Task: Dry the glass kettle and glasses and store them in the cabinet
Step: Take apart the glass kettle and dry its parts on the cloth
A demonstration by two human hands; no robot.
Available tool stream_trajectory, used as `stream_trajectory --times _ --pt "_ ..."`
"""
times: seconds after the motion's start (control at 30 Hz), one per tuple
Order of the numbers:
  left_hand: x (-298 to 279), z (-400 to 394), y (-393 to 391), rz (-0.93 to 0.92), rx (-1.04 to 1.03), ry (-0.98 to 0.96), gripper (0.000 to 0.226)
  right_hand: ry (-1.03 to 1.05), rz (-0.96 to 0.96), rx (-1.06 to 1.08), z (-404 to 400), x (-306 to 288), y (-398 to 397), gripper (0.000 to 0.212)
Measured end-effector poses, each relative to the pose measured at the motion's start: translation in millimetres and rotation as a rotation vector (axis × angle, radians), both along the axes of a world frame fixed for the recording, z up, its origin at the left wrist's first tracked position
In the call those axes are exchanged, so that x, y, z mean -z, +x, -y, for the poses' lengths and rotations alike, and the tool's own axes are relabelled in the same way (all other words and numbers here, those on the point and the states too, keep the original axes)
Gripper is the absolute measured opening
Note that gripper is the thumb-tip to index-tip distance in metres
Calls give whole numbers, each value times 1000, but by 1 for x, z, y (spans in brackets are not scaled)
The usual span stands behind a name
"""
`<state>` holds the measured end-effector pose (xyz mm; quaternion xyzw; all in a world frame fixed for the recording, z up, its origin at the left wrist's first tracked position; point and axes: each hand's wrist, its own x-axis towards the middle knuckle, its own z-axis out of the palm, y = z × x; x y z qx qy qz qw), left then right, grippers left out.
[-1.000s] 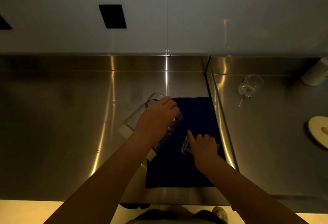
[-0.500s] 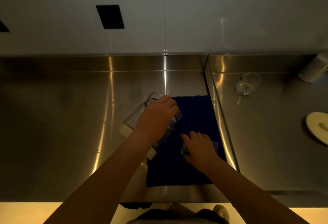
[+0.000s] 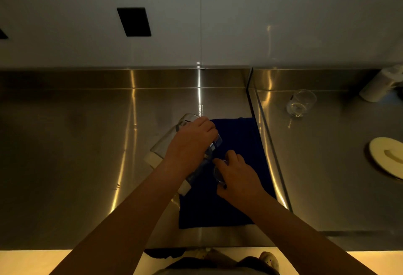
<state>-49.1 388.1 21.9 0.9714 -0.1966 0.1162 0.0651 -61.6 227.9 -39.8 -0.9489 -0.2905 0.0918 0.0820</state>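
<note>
The left hand (image 3: pixel 192 141) grips the slippery, fragile glass kettle (image 3: pixel 168 141); the right hand's (image 3: pixel 237 176) fingers curl around a small glass (image 3: pixel 218 173).

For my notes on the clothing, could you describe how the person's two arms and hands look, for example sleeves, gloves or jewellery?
Both forearms are bare as far as the picture shows: no sleeve is in view. The left hand and the right hand wear no gloves. I see no watch, bracelet or ring, though the dim light could hide a small one.
</note>
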Motion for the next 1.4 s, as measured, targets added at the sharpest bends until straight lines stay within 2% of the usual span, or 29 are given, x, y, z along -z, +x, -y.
stream_trajectory --times 0.5,0.63,0.73,0.9,1.0,1.17,1.3,1.4 --pt "5 1 2 37 0 11 20 34 -56 59 0 -2 -11 62" --pt "5 0 2 39 2 11 21 20 -7 47 4 -2 -8 58" --pt "3 0 -1 39 -4 -22 33 68 30 0 3 -6 -7 61" --pt "0 -1 -7 7 -28 -35 61 393 108 35 -9 -33 -6 61" --pt "3 -3 -14 -24 -79 -122 71 494 198 3 -20 -46 -5 61" --pt "2 -8 -26 -7 -112 -430 79 548 293 -134 -33 -53 0 60" --pt "8 -17 -40 -13 -126 -450 78 473 318 -251 -39 -49 8 57" --pt "20 -26 -52 -7 -275 -430 67 402 318 -222 -43 -46 8 63"
